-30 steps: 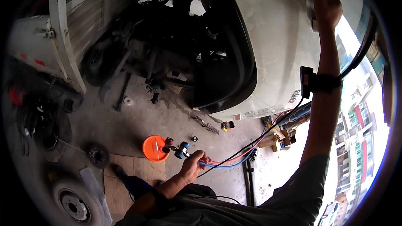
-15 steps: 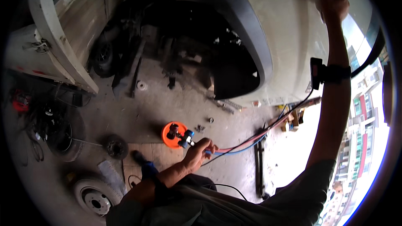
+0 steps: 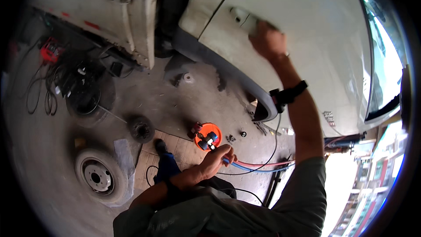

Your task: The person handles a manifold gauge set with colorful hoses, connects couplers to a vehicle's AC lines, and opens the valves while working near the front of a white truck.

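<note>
Right hand [image 3: 269, 41]: blurred, its fingers impossible to tell apart.
Door handle [image 3: 240, 16]: one end hidden by that hand, so the grip itself cannot be made out.
Left hand [image 3: 217, 160]: covers where the hoses [image 3: 263, 164] meet the gauge set [image 3: 209, 140].
Dial markings: too small to read.
Hoses' far run: lost behind the right sleeve [image 3: 302, 182].
Orange round object [image 3: 212, 127]: partly covered by the gauge set; bucket or lid, unclear.
Vehicle door [image 3: 320, 48]: cut off at the top edge.
Floor bits [image 3: 231, 138]: too small to identify.
Buildings [image 3: 372, 188]: blurred, washed out.
</note>
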{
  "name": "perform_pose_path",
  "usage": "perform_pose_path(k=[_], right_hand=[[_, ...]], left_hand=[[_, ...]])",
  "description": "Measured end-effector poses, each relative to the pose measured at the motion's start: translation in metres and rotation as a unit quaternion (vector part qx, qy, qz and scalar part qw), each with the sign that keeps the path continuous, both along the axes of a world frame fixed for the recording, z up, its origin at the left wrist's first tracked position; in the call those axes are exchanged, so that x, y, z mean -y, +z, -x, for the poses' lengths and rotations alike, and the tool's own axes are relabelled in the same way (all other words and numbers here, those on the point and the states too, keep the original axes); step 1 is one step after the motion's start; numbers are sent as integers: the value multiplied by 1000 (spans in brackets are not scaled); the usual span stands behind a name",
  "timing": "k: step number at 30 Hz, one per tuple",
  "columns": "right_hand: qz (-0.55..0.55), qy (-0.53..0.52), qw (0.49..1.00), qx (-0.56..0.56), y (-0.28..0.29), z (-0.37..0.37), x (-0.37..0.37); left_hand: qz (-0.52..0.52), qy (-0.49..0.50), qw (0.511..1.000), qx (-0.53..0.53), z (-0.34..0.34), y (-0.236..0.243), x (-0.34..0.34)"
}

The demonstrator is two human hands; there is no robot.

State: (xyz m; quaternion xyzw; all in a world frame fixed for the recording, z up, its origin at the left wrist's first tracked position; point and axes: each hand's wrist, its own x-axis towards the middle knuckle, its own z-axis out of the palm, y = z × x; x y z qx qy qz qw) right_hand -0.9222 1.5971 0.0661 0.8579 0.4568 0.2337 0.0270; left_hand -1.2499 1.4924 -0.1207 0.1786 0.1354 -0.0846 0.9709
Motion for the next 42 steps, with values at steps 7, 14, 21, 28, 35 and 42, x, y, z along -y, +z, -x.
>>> perform_pose_path(k=[7, 14, 21, 28, 35, 42], right_hand=[[-37, 20, 999, 4, -66, 18, -19], [-3, -16, 999, -29, -65, 26, -16], [51, -10, 997, -51, -78, 35, 17], [-94, 94, 941, -311, -63, 129, 106], [-114, -34, 742, -660, -102, 225, 223], [-289, -25, 686, -668, -128, 283, 313]], left_hand=[[47, 101, 992, -54, 30, -46, -13], [16, 52, 996, -75, 30, -37, -7], [44, 24, 997, -55, 35, -46, 12], [25, 12, 1000, -11, 17, -16, -15], [14, -2, 999, 47, 0, -7, -4], [-23, -113, 992, 55, 11, -7, 78]])
